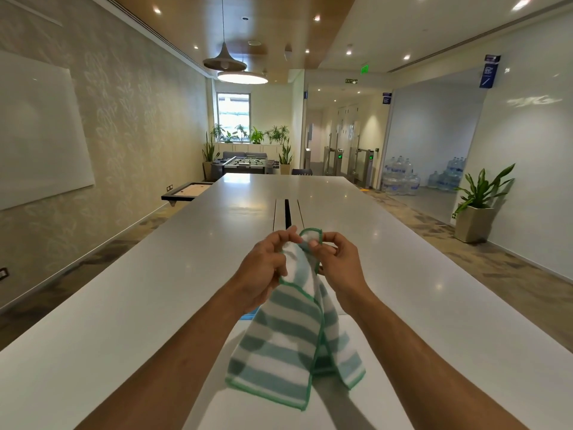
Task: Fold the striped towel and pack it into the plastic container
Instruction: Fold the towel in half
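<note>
Both hands pinch the top edge of the striped towel (291, 330) above the white tabletop (155, 274). On the left, the left hand (263, 268) has its grip closed on the cloth's upper left part. Between the hands a green-hemmed corner sticks up. On the right, the right hand (338, 262) grips the towel near that corner. Below, the towel hangs in loose folds toward the near side.

Both hands, left (263, 268) and right (339, 263), meet above the middle of the desk (155, 290), pinching the top of the towel (294, 336), which hangs between the forearms. A potted plant (479, 203) stands on the floor off to the right, water bottles (400, 178) behind it.
</note>
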